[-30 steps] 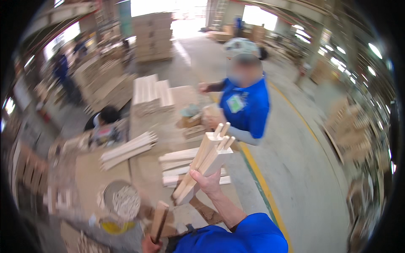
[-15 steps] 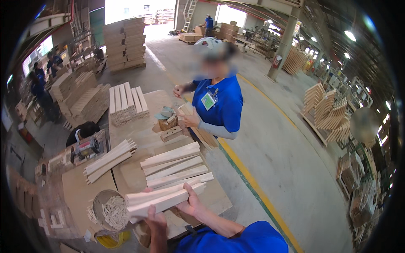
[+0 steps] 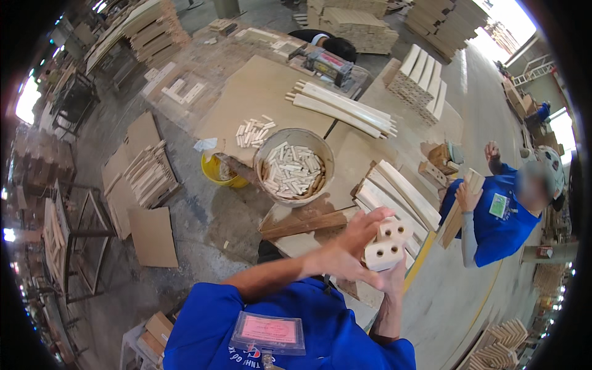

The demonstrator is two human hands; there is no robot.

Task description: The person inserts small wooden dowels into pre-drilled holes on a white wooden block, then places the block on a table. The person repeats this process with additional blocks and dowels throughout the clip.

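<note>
A small bundle of pale wooden bars is held up close to my chest, end faces toward me; drilled round holes show in those ends. My left hand wraps it from the left and above, fingers curled over the top. From below and the right, my right hand grips the same bars, its fingers mostly hidden. Just beyond, several similar bars lie side by side on the bench. Left of my hands stands a round bucket filled with short wooden dowels.
Loose dowels lie beside the bucket, above a yellow pail. Farther off are a row of slats, a small machine and stacked bars. A co-worker in blue stands at right holding a wooden piece.
My view has swung left, bringing the bucket to the middle. The bars, earlier held lengthwise low over the bench, are now turned with their drilled ends toward me. Both hands still hold them.
</note>
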